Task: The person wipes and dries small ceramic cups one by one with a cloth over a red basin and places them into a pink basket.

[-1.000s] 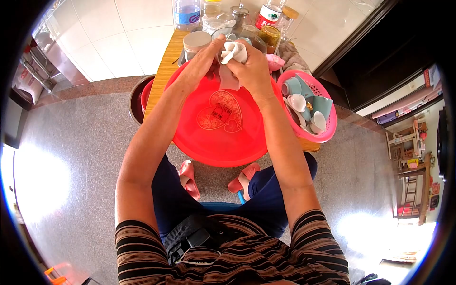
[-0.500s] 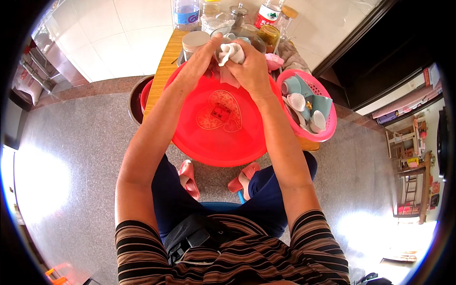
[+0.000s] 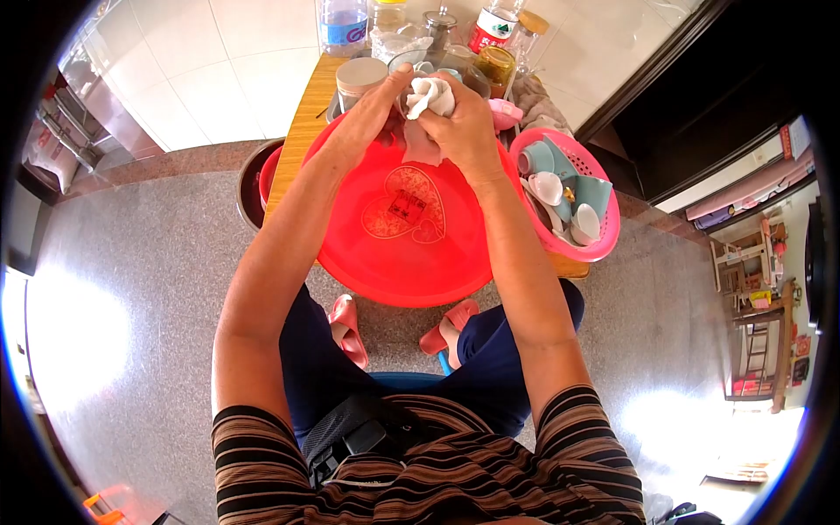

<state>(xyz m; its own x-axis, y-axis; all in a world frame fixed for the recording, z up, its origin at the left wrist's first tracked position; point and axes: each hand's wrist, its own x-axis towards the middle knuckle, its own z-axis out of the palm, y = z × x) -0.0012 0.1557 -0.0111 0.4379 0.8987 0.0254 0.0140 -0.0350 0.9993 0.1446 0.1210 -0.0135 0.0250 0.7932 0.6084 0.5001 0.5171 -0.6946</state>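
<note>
Over the far rim of a large red plastic basin (image 3: 376, 262), both hands meet around a crumpled white cloth (image 3: 430, 97). My right hand (image 3: 468, 122) is closed on the cloth, its bunched top standing up between thumb and fingers. A thin end of it hangs down below the hands. My left hand (image 3: 372, 114) curls in from the other side, its fingers closed; something clear seems to lie between the hands, but I cannot make out its kind. The basin's floor shows a printed heart pattern.
A pink basket (image 3: 605, 241) of bowls, cups and spoons stands right of the basin. Behind are a lidded jar (image 3: 360, 79), a brown glass jar (image 3: 495, 68) and a water bottle (image 3: 343, 28). The wooden table (image 3: 306, 114) edge shows at left, a dark tub (image 3: 251, 188) below it.
The cloth's bunched top has shifted slightly right and changed its folds. My hands have turned a little around it; the basin and basket stay put.
</note>
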